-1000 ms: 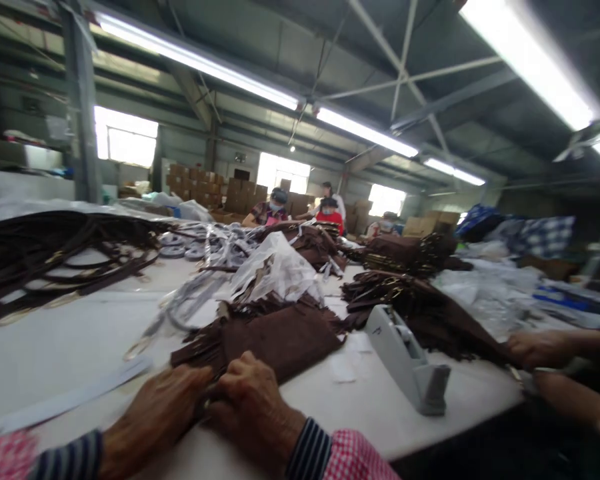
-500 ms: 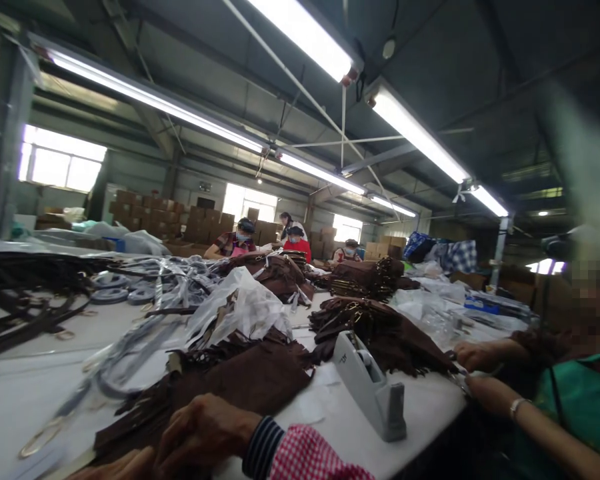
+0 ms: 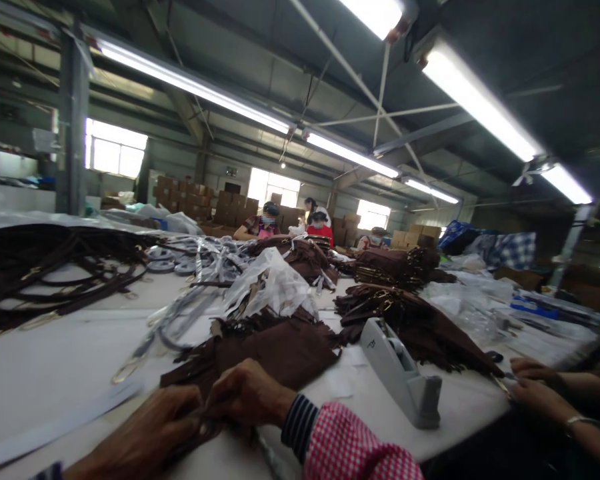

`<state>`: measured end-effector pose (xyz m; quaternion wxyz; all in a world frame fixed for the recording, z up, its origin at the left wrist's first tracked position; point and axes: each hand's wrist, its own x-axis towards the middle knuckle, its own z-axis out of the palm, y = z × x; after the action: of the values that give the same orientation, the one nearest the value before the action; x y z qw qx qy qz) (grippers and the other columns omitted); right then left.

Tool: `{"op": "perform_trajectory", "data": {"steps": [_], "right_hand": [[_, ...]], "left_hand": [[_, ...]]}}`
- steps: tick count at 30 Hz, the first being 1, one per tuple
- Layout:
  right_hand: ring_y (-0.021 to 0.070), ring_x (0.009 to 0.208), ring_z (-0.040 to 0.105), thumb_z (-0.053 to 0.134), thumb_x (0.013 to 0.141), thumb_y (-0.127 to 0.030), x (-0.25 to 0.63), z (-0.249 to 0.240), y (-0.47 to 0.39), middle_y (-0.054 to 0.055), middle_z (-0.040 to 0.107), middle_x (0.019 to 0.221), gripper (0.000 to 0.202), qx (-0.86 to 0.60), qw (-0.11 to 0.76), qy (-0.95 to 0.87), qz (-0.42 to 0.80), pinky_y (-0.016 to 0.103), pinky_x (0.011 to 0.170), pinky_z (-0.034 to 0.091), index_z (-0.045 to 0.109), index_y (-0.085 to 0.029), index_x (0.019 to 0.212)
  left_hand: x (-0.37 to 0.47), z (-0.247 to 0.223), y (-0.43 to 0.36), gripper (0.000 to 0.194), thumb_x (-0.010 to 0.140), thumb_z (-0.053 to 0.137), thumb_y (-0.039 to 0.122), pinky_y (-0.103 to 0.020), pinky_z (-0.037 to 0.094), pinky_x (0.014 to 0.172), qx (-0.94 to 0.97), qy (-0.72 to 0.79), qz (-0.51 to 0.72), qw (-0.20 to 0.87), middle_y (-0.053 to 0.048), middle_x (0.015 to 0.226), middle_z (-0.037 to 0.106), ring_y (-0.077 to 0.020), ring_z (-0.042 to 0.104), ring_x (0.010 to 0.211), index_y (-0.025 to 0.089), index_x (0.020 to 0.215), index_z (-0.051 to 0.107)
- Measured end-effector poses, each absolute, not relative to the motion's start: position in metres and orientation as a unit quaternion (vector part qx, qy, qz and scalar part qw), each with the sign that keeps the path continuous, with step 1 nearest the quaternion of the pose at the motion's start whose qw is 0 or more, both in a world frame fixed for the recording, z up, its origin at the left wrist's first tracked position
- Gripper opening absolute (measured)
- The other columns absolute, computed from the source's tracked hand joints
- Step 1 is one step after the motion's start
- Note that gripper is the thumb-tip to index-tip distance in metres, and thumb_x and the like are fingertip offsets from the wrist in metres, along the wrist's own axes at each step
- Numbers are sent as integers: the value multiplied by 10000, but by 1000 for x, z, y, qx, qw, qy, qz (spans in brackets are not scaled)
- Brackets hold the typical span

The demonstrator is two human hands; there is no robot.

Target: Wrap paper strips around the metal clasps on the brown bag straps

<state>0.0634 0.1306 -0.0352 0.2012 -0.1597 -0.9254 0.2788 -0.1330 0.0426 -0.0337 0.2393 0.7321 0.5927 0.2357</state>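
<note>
At the near table edge, my left hand and my right hand are close together, fingers pinched. Between them is a dark brown fabric piece, partly covered by the fingers. Its full shape is hidden below. Just beyond lies a stack of dark brown fabric pieces with ragged-looking edges, crumpled clear plastic over its far end. To the right of my right hand a grey tape dispenser stands on the white table.
Dark brown straps with metal rings lie at left, and wrapped grey straps nearer the middle. Another brown pile sits behind the dispenser. A co-worker's hands work at the right edge. Several people sit across the table.
The view has swung left, so the table things appear farther right. My left hand has come more fully into view, meeting my right hand at the brown fabric piece.
</note>
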Motion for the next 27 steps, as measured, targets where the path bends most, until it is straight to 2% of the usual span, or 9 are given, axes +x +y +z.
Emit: {"op": "perform_trajectory", "data": {"steps": [4, 10, 12, 17, 21, 24, 27], "right_hand": [[139, 765, 666, 694, 850, -159, 70, -21, 114, 22, 739, 858, 76, -155, 207, -955, 147, 198, 699, 443, 757, -178, 889], [121, 733, 633, 664, 892, -179, 78, -14, 107, 16, 717, 849, 83, -127, 194, -969, 88, 216, 658, 388, 742, -183, 923], [121, 735, 615, 663, 896, -173, 80, -16, 106, 13, 704, 846, 78, -117, 185, -974, 59, 229, 647, 368, 732, -181, 929], [144, 815, 562, 590, 986, -249, 85, -18, 99, 29, 671, 898, 123, -95, 164, -982, -5, 263, 688, 368, 691, -180, 975], [177, 918, 522, 585, 987, -232, 89, -18, 84, 44, 653, 991, 89, -114, 137, -983, -45, 281, 680, 375, 646, -186, 1033], [202, 957, 498, 591, 981, -267, 88, -20, 74, 61, 633, 1005, 101, -141, 141, -977, -70, 296, 679, 385, 618, -171, 1001], [201, 953, 491, 534, 1013, -263, 86, -21, 71, 65, 620, 992, 130, -139, 137, -977, -88, 296, 656, 388, 603, -168, 956]], "left_hand": [[-127, -10, 37, 156, 618, 554, 265, -271, 310, 556, 677, 615, 250, 318, 11, 621, 578, -169, 503, 616, 158, 687, 645], [-122, 2, 30, 188, 633, 575, 270, -261, 326, 544, 635, 629, 262, 363, 28, 594, 572, -162, 508, 598, 164, 751, 674], [-120, 2, 25, 170, 660, 566, 262, -263, 320, 540, 647, 626, 266, 344, 30, 582, 571, -158, 502, 584, 171, 752, 676], [-115, 0, 13, 176, 785, 507, 220, -273, 339, 642, 739, 606, 228, 182, 27, 613, 580, -149, 522, 622, 196, 743, 677], [-116, -5, 7, 224, 831, 431, 159, -291, 340, 688, 796, 570, 169, 109, -20, 781, 631, -171, 559, 719, 193, 795, 649], [-119, -3, 4, 224, 835, 411, 147, -299, 350, 701, 811, 556, 146, 104, -40, 843, 618, -181, 557, 746, 184, 784, 626], [-121, 7, 4, 194, 825, 473, 200, -297, 377, 759, 797, 553, 172, 170, -22, 850, 636, -189, 581, 810, 195, 816, 667]]}}
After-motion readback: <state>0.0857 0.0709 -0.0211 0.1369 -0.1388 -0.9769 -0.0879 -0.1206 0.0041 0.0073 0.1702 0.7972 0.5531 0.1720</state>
